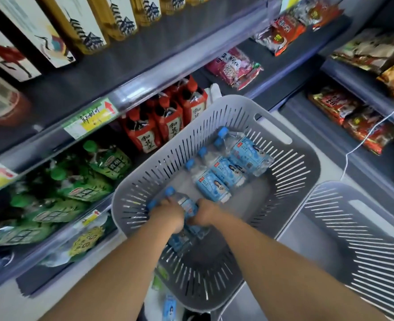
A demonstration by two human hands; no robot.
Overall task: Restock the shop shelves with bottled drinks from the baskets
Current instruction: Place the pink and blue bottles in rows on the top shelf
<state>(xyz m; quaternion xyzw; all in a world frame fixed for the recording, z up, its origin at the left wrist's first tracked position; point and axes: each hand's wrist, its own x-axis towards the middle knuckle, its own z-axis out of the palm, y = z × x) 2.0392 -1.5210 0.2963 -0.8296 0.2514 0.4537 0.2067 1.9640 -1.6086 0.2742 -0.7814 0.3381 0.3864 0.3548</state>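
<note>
A grey slotted basket (291,158) sits on the floor beside the shelves. Three blue-labelled water bottles (224,172) with blue caps lie side by side on its far bottom. Near the basket's left wall lie more of the same bottles (186,205), and both my hands are down on them. My left hand (168,215) is closed over bottles by their blue caps. My right hand (206,213) grips the bottles just to the right. Their lower ends (182,239) show beneath my wrists.
A second grey basket (365,239) stands to the right. Left shelves hold red-capped dark drinks (166,119), green-labelled bottles (84,188) and yellow bottles (84,242) lower down. Snack packets (353,117) fill the right shelves. A blue-labelled bottle (169,306) lies on the floor near the basket.
</note>
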